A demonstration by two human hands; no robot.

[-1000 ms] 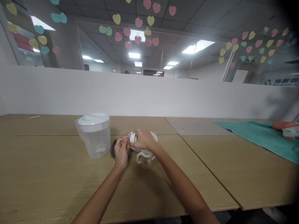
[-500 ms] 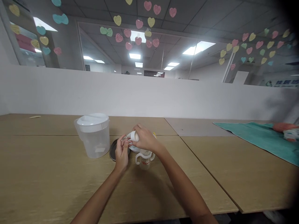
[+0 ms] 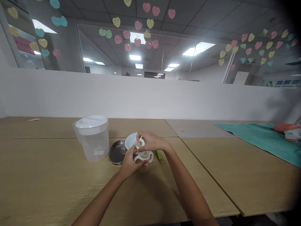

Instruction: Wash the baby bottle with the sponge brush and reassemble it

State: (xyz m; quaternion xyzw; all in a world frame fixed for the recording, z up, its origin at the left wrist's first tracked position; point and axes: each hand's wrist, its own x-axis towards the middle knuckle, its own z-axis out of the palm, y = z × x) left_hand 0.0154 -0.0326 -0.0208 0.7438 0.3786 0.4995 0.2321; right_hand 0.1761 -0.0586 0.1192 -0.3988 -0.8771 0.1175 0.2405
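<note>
A clear baby bottle (image 3: pixel 144 169) with white side handles (image 3: pixel 150 157) stands upright on the table, partly covered by my hands. My left hand (image 3: pixel 131 164) is around its left side, thumb across the front and fingers partly hidden. Just above the bottle's mouth, my right hand (image 3: pixel 151 142) pinches a white bottle collar with a nipple (image 3: pixel 140 143); whether the collar touches the bottle cannot be made out. Behind my left hand, a small clear cup-like piece (image 3: pixel 123 146) sits on a round dark metal tray (image 3: pixel 114 159). A pale plate (image 3: pixel 129 140) lies beside it.
A lidded clear plastic pitcher (image 3: pixel 96 142) stands left of the tray. A green-handled utensil (image 3: pixel 160 156) lies right of the bottle. On the far right, a teal cloth (image 3: pixel 254 135) has an orange and white item (image 3: pixel 283 128) on it. A white wall (image 3: pixel 150 97) bounds the table's back.
My left hand has let go of the clear piece, now on the tray, and moved right and down onto the bottle. My right hand has shifted right with the white collar.
</note>
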